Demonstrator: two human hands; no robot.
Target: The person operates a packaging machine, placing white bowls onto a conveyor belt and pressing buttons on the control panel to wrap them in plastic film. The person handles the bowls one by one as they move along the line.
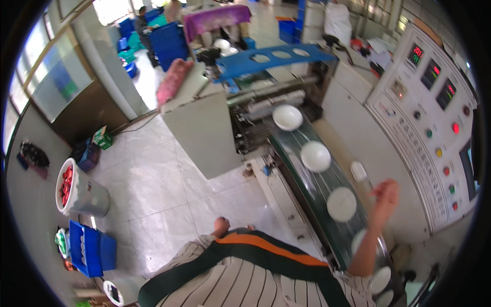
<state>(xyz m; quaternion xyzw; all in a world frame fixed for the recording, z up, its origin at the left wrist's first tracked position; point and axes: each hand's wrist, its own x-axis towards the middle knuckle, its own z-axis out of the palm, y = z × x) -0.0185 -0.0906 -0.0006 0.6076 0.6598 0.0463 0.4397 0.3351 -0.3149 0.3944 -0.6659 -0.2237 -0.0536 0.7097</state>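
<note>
My right hand [385, 196] is raised beside the conveyor's far edge, slightly blurred, thumb apart and nothing visible in it. Below it runs a dark green conveyor belt [326, 187] with shiny streaks that look like clear film. A row of white bowls lies along it: one bowl [287, 117] by the machine's outlet, a second bowl [315, 156], and a ribbed one [341, 204] nearest my hand. My forearm partly covers another bowl [358, 241]. Close to my body, over the floor, hangs my left hand [221, 225] with fingers curled; whether it holds anything is hidden.
A control panel [429, 126] with lit displays and buttons rises at right. A blue plate with round holes [276, 59] spans the machine [199, 134]. At left stand a white bucket of red items [86, 197] and blue crates [94, 249]. A person [144, 34] stands far back.
</note>
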